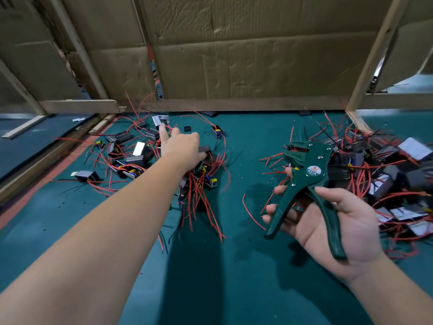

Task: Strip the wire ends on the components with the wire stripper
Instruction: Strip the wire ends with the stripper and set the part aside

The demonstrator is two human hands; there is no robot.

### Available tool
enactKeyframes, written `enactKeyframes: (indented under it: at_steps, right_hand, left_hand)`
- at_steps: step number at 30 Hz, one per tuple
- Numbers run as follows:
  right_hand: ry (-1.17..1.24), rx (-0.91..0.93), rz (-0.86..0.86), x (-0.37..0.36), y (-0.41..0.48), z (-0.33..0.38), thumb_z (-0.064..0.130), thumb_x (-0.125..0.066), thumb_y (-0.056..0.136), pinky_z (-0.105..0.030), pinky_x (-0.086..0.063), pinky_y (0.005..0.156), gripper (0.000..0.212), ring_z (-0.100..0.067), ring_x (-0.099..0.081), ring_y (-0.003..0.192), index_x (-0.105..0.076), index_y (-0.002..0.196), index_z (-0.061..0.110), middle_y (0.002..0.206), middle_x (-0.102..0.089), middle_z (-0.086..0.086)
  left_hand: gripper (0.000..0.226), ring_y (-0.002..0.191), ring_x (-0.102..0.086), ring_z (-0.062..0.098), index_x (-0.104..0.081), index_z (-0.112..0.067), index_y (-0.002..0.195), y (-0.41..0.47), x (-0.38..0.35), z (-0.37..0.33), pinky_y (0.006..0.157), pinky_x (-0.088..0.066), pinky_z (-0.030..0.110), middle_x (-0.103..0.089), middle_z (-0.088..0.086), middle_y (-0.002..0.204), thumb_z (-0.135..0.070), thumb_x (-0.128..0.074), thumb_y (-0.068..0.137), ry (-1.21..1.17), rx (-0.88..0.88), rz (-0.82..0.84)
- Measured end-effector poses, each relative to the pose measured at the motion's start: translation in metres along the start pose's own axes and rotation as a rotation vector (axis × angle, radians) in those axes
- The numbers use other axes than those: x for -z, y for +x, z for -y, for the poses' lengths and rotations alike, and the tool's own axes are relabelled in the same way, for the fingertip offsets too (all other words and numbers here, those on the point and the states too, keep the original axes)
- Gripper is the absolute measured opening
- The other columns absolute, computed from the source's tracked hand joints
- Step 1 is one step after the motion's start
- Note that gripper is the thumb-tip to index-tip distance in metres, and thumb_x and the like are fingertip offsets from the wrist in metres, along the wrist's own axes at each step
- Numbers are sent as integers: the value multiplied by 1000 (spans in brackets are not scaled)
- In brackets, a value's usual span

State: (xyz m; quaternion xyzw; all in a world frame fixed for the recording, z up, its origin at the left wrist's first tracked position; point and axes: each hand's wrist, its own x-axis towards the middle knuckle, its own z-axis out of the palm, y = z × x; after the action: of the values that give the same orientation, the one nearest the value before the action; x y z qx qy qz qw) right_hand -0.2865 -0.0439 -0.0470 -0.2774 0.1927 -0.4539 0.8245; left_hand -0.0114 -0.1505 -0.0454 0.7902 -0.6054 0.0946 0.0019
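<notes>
Wire stripper point(311, 171), the green pistol-style one with a round label on its body, is in the right hand point(353, 228), held up over the right-middle part of the green mat point(234, 277). The palm's turned up, fingers point(273, 208) curled round the front handle, the back handle lying across the palm under the thumb, so that's a proper hold on the tool. The handles are spread apart and the head points up and away from the person.

The left hand point(181, 148) is stretched way out over the left pile of components point(131, 158), back of the hand up, index finger sticking straight forward. It looks like the thumb and other fingers are clamped on a dark component point(205, 150), though that spot is pretty motion-blurred, so I can't say if it's one piece or a few. A tangle of red wires point(201, 202) hangs down below that hand and trails onto the mat.

Off to the right there's a second, bigger heap of components point(393, 174), dark blocks with pale labels and more red leads, just beside the stripper's head. Tiny bits of red insulation are scattered on the mat between the two piles. Cardboard sheets point(234, 55) in a wooden frame point(375, 55) close off the far edge.
</notes>
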Motion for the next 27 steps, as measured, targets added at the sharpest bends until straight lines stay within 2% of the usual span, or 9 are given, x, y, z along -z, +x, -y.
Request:
enactKeyframes:
  at_steps: [2, 4, 7, 10, 13, 16, 19, 23, 27]
  right_hand:
    - [4, 3, 0, 0, 0, 0, 26, -76, 44, -51, -56, 66, 57, -40, -65, 74, -68, 95, 3, 95, -63, -21]
    - [11, 10, -8, 0, 0, 0, 26, -76, 44, -51, -56, 66, 58, -40, -65, 74, -67, 96, 3, 94, -63, -21]
    - [33, 20, -10, -1, 0, 2, 25, -78, 43, -51, -56, 65, 66, -41, -65, 74, -64, 105, 4, 93, -64, -21]
    - [33, 33, -5, -1, 0, 3, 26, -77, 44, -52, -56, 69, 84, -40, -65, 75, -57, 124, 8, 94, -64, -20]
    - [21, 31, -11, 0, 0, 3, 26, -75, 45, -55, -56, 73, 86, -40, -64, 76, -55, 126, 8, 94, -63, -20]
    - [17, 31, -17, 0, 0, 3, 27, -77, 43, -55, -56, 74, 86, -40, -64, 76, -55, 124, 9, 94, -63, -20]
    - [19, 25, -26, 0, 0, 4, 26, -69, 48, -55, -56, 75, 86, -39, -64, 75, -53, 131, 9, 93, -63, -19]
    - [28, 19, -36, -1, 0, 3, 26, -80, 39, -55, -56, 71, 90, -40, -65, 74, -57, 124, 8, 95, -63, -21]
    - [39, 6, -29, 0, -1, 2, 25, -83, 37, -53, -56, 67, 73, -41, -65, 74, -63, 105, 5, 97, -63, -23]
  left_hand:
    - [32, 124, -42, 26, -54, -18, 105, -4, 6, -2, 112, 1, 53, -64, 2, 97, -47, -51, 91, -94, 19, -185]
    - [29, 114, -49, 22, -54, -18, 100, -9, 16, -3, 107, -14, 46, -63, -1, 98, -45, -55, 90, -267, 28, -419]
    - [21, 82, -56, 6, -54, -18, 89, -25, 38, -9, 83, -40, 28, -60, -9, 84, -35, -66, 85, -852, -31, -622]
    - [19, 72, -64, 10, -51, -15, 91, -40, 58, -23, 60, -51, 27, -63, 6, 89, -22, -68, 87, -1513, 56, -582]
    - [28, 74, -71, 22, -47, -3, 115, -47, 71, -30, 57, -52, 25, -61, 18, 105, -9, -61, 92, -1979, 162, -374]
    - [6, 74, -69, 16, -61, -15, 98, -52, 78, -29, 58, -51, 27, -65, 1, 87, -12, -58, 93, -1922, 159, -282]
    - [9, 66, -54, 6, -67, -21, 79, -56, 84, -26, 64, -43, 25, -62, -9, 71, -22, -63, 87, -1557, 127, -444]
    - [17, 47, -41, 3, -68, -19, 77, -61, 94, -22, 52, -32, 25, -51, -16, 52, -35, -64, 82, -1296, 108, -575]
    - [15, 46, -59, 9, -60, -12, 84, -72, 106, -37, 40, -37, 18, -70, -3, 67, -25, -57, 91, -1731, 127, -125]
